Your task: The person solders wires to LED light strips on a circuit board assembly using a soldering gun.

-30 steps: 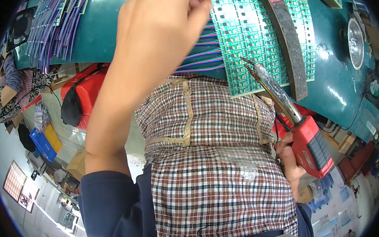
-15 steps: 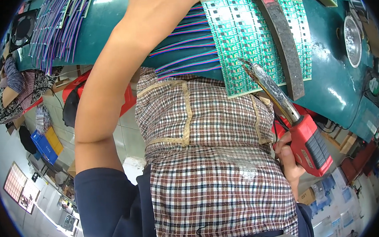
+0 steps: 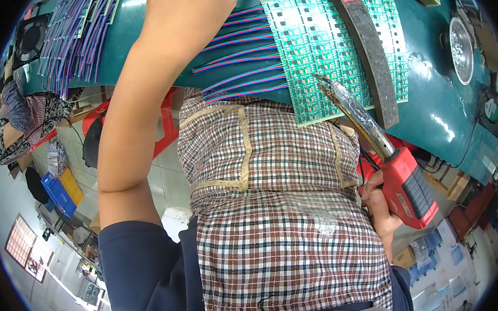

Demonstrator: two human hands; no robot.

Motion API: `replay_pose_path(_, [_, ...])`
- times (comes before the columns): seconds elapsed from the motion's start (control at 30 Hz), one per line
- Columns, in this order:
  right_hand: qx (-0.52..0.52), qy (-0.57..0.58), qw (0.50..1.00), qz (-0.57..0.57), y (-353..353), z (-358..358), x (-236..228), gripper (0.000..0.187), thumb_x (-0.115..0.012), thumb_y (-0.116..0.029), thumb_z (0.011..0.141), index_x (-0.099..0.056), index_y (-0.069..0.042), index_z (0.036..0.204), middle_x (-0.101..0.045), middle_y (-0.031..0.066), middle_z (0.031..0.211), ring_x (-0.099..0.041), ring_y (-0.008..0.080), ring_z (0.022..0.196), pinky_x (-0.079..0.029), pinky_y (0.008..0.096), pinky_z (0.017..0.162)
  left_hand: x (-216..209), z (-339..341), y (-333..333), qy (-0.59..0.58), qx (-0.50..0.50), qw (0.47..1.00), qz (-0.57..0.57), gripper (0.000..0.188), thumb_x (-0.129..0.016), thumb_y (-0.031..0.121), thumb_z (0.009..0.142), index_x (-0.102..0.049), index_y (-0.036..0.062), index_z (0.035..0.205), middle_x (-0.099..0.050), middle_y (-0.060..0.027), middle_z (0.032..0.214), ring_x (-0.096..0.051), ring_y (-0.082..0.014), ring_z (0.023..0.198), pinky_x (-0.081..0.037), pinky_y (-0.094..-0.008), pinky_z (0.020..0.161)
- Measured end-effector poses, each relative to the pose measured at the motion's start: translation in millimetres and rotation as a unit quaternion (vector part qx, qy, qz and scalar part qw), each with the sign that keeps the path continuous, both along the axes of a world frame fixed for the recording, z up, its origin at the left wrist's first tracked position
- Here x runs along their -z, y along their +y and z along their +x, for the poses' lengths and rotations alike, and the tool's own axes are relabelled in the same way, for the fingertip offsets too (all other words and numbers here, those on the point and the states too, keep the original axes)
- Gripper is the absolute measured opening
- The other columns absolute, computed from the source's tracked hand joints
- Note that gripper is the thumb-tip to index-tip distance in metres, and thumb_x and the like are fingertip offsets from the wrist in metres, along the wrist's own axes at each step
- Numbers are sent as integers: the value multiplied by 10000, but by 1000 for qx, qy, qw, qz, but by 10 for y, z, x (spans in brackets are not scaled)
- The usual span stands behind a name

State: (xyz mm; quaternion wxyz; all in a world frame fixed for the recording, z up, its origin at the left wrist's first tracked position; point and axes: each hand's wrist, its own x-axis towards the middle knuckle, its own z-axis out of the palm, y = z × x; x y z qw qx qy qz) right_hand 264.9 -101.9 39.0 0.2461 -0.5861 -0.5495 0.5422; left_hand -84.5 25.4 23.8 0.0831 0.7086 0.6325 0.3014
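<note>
My right hand [image 3: 382, 207] is closed round the handle of a red and black soldering gun [image 3: 408, 188]. Its long metal tip slants up and left over the lower part of a green circuit board panel [image 3: 311, 55]. The panel lies on the green work table, and several thin multicoloured wires [image 3: 240, 63] run out from its left edge. A dark, heavy-looking bar [image 3: 371, 62] with a red end lies across the panel. My left hand [image 3: 197, 7] reaches over the table at the top, left of the panel; its fingers are cut off by the picture's upper edge.
At the far left lie bundles of wired boards [image 3: 79, 37] beside a small black fan [image 3: 31, 39]. A round metal dish [image 3: 461, 50], a solder spool [image 3: 466, 1] and another fan [image 3: 490, 115] stand at the right. Another person's arm [image 3: 15, 113] shows at the left.
My left hand and forearm have shifted left, uncovering more of the wires. The panel and bar sit very slightly farther left. My right hand keeps its hold on the soldering gun, nearly still.
</note>
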Motion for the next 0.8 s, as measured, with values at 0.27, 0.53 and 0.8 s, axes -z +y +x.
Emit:
replay_pose_path(0.27, [-26, 60, 998, -13, 13, 127, -4, 221, -646, 2, 878, -667, 65, 1089, -650, 68, 839, -595, 153, 714, -500, 309, 669, -19, 320, -554, -87, 21, 992, -93, 98, -728, 106, 870, -658, 47, 835, -596, -26, 736, -481, -136, 564, -398, -284, 531])
replay_pose_path(0.53, [-21, 37, 999, -16, -15, 27, 0, 388, -714, -206, 899, -610, 58, 1163, -583, 75, 754, -552, 148, 672, -450, 294, 642, 177, 519, -925, -108, -41, 970, -211, 204, -778, 174, 863, -650, 46, 768, -617, -42, 726, -584, -141, 588, -470, -273, 540])
replay_pose_path(0.8, [-79, 2, 997, 19, -6, 63, 55, 322, -688, -122, 889, -604, 79, 1125, -604, 103, 790, -568, 167, 681, -478, 304, 644, 240, 536, -953, -116, -51, 972, -199, 190, -752, 152, 881, -655, 31, 771, -639, -50, 744, -631, -151, 626, -517, -272, 552])
